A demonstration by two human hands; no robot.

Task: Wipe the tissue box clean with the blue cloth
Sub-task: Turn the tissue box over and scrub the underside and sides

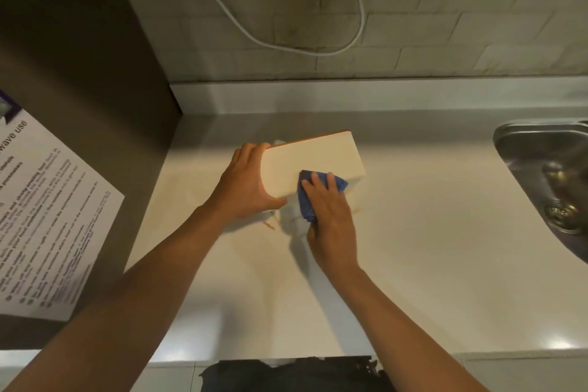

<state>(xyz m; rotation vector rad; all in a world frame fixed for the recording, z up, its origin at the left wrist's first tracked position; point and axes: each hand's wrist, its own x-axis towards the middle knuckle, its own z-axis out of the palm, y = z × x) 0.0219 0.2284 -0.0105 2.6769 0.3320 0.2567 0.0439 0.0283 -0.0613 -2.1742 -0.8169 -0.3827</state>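
Observation:
A cream tissue box (313, 159) with an orange far edge is tilted up off the white countertop (429, 232). My left hand (246, 184) grips its left end, fingers over the top corner and thumb along the near edge. My right hand (329, 216) holds the blue cloth (310, 197) and presses it with straight fingers against the box's near right face. Part of the cloth is hidden under my palm.
A steel sink (547, 175) sits at the right edge of the counter. At the left a dark appliance side carries a printed notice (44, 232). A white cable (318, 51) hangs on the tiled wall behind. An orange smear (269, 225) marks the counter near the box.

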